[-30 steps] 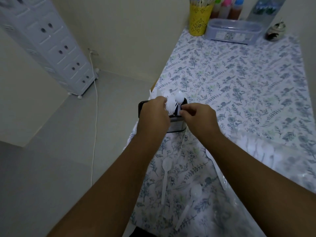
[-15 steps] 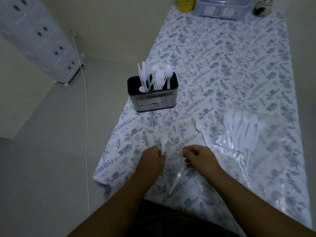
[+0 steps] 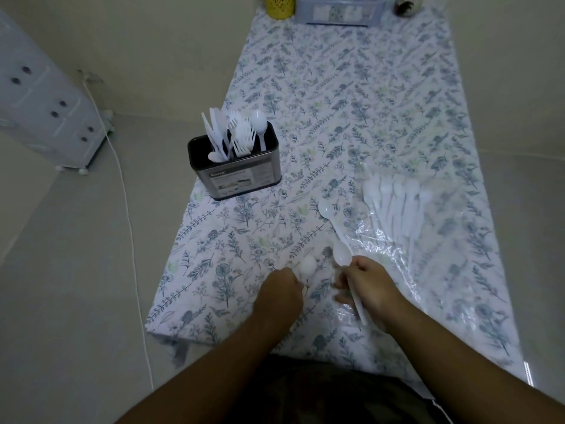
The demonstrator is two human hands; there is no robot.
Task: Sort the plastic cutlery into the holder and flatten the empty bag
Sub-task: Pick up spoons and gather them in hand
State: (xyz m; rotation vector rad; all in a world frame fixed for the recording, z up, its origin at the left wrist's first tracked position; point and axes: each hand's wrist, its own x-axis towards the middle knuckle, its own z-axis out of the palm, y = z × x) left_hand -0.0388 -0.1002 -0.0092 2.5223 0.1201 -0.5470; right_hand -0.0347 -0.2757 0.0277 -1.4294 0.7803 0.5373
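Observation:
My left hand [image 3: 279, 293] grips a white plastic spoon [image 3: 307, 267] near the table's front edge; only its bowl shows past my fingers. My right hand [image 3: 368, 284] holds another white spoon [image 3: 342, 255], its handle running back under my palm. A third loose spoon [image 3: 328, 212] lies just beyond them. The clear plastic bag [image 3: 428, 240] lies to the right with several white spoons [image 3: 397, 197] inside. The dark metal cutlery holder [image 3: 241, 175] stands at the left edge, with white forks, knives and a spoon upright in it.
The floral tablecloth [image 3: 351, 102] covers a narrow table. A yellow cup [image 3: 279, 6], a lidded plastic box [image 3: 337, 10] and a small jar [image 3: 406, 6] stand at the far end. A white drawer unit [image 3: 42, 111] and a cord [image 3: 128, 209] are on the floor at left.
Both hands drew back from the holder to the table's front edge. Each has picked up a loose spoon there and lifted it a little.

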